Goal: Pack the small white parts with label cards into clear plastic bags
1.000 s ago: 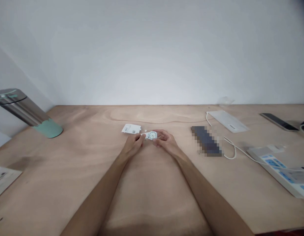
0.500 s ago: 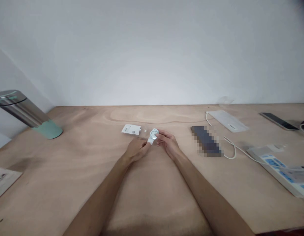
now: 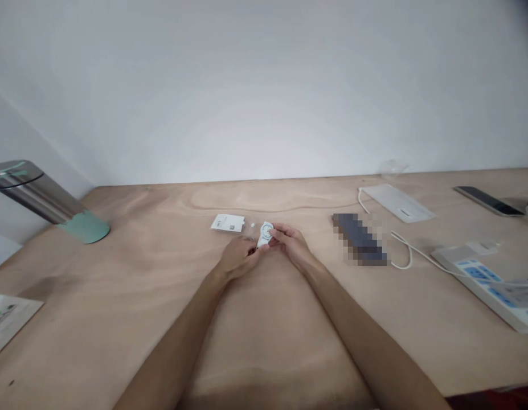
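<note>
Gripping a white wristwatch [image 3: 266, 232] in both hands, right hand [image 3: 291, 246] pinching the dial's edge, left hand [image 3: 238, 257] closed on the lower strap, white card [image 3: 228, 223] just beyond, on a plywood table [image 3: 161, 228]

A plain white wall [image 3: 264, 85] rises straight ahead, smooth and bare, and meets a second white wall [image 3: 20, 136] at a corner on the left. A long wooden table [image 3: 118, 319] with a pale, swirling plywood grain runs up to the far wall, its back edge meeting the wall in a straight line. Soft, even light falls across the room, brightest at the middle of the wall and dimmer towards the top corners. No window shows.
</note>
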Demonstrator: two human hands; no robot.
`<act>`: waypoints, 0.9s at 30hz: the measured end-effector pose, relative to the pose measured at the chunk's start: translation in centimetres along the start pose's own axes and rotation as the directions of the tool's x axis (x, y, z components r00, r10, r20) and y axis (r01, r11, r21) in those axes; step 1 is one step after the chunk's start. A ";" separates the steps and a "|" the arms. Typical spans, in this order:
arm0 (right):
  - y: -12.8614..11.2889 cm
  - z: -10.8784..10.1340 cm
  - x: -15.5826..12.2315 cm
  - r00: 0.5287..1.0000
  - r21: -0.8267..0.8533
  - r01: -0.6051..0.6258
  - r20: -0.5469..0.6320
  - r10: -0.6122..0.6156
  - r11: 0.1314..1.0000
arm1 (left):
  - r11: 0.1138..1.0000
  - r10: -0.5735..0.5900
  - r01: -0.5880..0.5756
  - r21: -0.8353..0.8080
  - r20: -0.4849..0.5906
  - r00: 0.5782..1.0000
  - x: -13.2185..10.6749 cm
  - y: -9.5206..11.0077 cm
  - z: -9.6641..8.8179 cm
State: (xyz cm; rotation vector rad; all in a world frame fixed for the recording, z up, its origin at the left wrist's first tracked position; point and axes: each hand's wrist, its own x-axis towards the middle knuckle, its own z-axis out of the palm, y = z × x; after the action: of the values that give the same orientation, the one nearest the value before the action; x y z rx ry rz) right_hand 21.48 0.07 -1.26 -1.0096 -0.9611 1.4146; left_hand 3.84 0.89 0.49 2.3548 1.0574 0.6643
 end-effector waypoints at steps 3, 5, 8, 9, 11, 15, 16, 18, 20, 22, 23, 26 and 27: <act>0.0 -0.3 0.1 0.999 0.016 -0.028 0.024 0.028 0.999 | 1.000 -0.016 0.016 0.008 0.011 1.000 0.0 -0.1 0.0; 0.0 -0.3 0.1 0.999 0.021 -0.031 0.033 0.031 0.999 | 0.999 -0.039 0.039 0.002 0.012 0.999 0.0 -0.3 0.1; 0.0 -0.4 0.0 0.998 0.020 -0.027 0.053 0.026 0.999 | 0.999 -0.053 0.053 -0.007 0.005 0.999 0.0 -0.6 0.1; 0.0 -0.4 0.0 0.998 0.018 -0.025 0.060 0.024 1.000 | 0.999 -0.052 0.053 -0.008 0.002 0.999 0.0 -0.6 0.1; 0.0 -0.4 0.0 0.997 0.015 -0.024 0.068 0.023 1.000 | 0.998 -0.055 0.055 -0.011 0.006 0.998 0.0 -0.6 0.1; 0.1 -0.4 0.1 0.997 0.022 -0.010 0.071 0.008 1.000 | 0.995 -0.088 0.089 -0.049 0.034 0.996 0.0 -0.2 -0.3; 0.2 -0.5 0.1 0.997 0.020 -0.005 0.075 0.003 1.000 | 0.993 -0.099 0.101 -0.067 0.038 0.994 0.0 0.0 -0.3; 0.2 -0.5 0.1 0.996 0.014 0.005 0.084 -0.006 1.000 | 0.985 -0.129 0.133 -0.108 0.040 0.991 -0.1 0.2 -0.5; 0.2 -0.5 0.1 0.995 0.004 0.012 0.094 -0.012 1.000 | 0.971 -0.178 0.182 -0.156 0.042 0.983 -0.2 0.3 -0.6; 0.2 -0.6 0.1 0.995 -0.008 0.017 0.098 -0.016 1.000 | 0.952 -0.223 0.227 -0.204 0.046 0.974 -0.3 0.2 -0.5; 0.2 -0.6 0.1 0.995 -0.014 0.018 0.099 -0.017 1.000 | 0.944 -0.235 0.240 -0.225 0.049 0.971 -0.3 0.2 -0.5; 0.2 -0.6 0.2 0.995 -0.036 0.021 0.101 -0.017 0.999 | 0.935 -0.238 0.244 -0.258 0.054 0.970 -0.3 -0.1 -0.4; 0.2 -0.6 0.2 0.995 -0.046 0.022 0.101 -0.018 0.999 | 0.933 -0.239 0.245 -0.264 0.055 0.970 -0.3 -0.1 -0.4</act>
State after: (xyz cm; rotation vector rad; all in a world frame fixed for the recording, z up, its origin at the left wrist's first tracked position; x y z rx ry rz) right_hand 21.96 0.24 -1.66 -0.9682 -1.0793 1.4431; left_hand 3.34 0.79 0.62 1.9566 1.1453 0.6429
